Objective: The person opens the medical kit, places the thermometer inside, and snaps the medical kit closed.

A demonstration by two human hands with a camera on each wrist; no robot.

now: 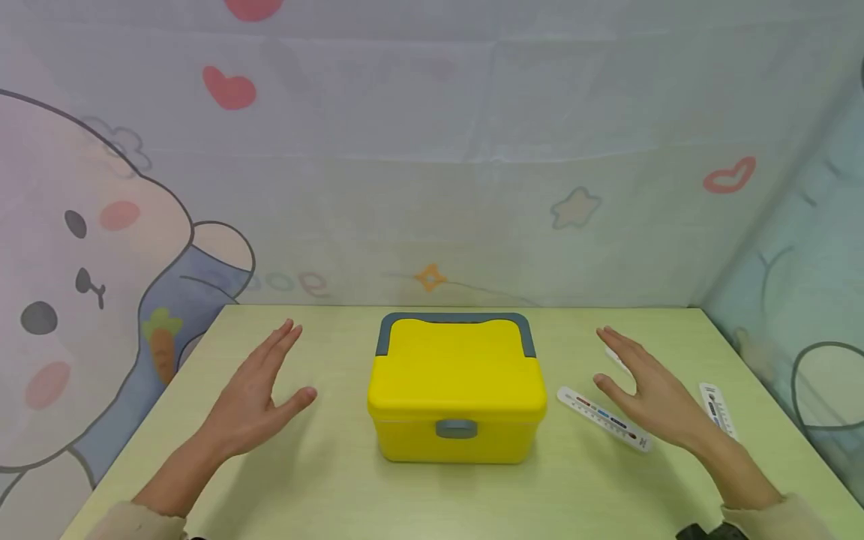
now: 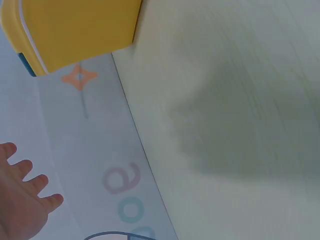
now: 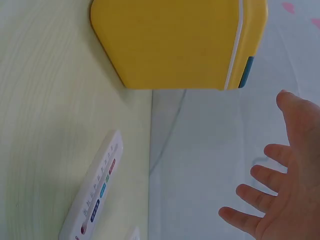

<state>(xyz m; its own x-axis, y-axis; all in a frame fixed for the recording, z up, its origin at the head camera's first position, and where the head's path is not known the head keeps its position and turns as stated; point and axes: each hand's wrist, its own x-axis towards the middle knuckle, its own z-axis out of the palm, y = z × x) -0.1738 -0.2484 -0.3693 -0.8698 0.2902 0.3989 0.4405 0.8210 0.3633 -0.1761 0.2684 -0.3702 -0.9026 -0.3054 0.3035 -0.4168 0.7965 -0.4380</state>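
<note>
A yellow box (image 1: 459, 375) with a grey carrying handle (image 1: 456, 318) and a grey front latch (image 1: 456, 429) stands on the table, its lid down. To its left, my left hand (image 1: 251, 405) is held in the air with fingers straight and thumb apart, holding nothing. My right hand (image 1: 658, 394) is raised on the other side, fingers extended and also holding nothing. Below and beside it lies a white thermometer strip (image 1: 604, 418) with a printed scale, seen closer in the right wrist view. Neither hand touches the box.
Another white thermometer strip (image 1: 718, 409) lies near the table's right side. A third white piece (image 1: 617, 361) is mostly hidden behind the right hand. A printed cloth (image 1: 432, 187) hangs behind the pale table (image 1: 324, 495), with more cloth at the right.
</note>
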